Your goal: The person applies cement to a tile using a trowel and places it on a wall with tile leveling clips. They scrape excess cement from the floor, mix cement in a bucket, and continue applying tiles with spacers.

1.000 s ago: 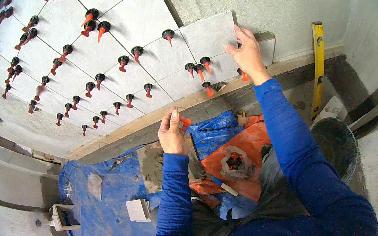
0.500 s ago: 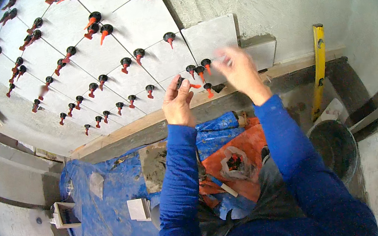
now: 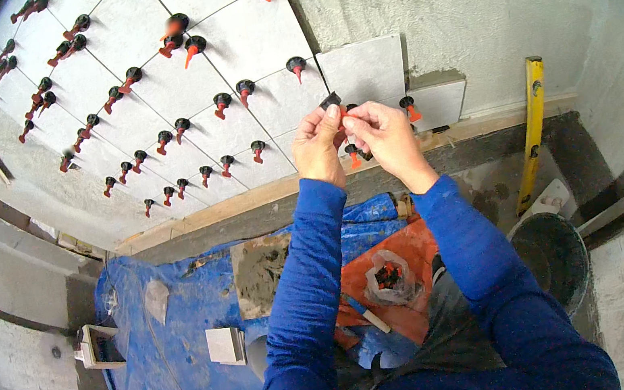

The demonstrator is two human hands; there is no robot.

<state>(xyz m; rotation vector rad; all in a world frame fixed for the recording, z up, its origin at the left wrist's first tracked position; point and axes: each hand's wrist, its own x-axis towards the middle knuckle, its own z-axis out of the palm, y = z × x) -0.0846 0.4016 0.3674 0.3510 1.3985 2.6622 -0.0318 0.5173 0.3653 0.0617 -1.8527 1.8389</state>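
Observation:
My left hand pinches a tile leveling spacer between thumb and fingers. The black part of that tile leveling spacer sticks up past the fingertips. My right hand meets it from the right, its thumb and forefinger closed on the spacer's red handle. Both hands are held up in front of the tiled wall, near a light grey tile. To the right of my hands, another spacer sits at the joint beside a lower tile. One more spacer shows below my fingers, partly hidden.
Rows of tiles with many red-and-black spacers cover the wall at left. A yellow spirit level leans at right, near a dark bucket. A plastic bag of spacers lies on orange sheeting. Blue tarp covers the floor.
My right hand has come left and in from the lower right tile to join my left hand at the spacer. A spacer now shows at the joint where that hand was. The view has shifted slightly.

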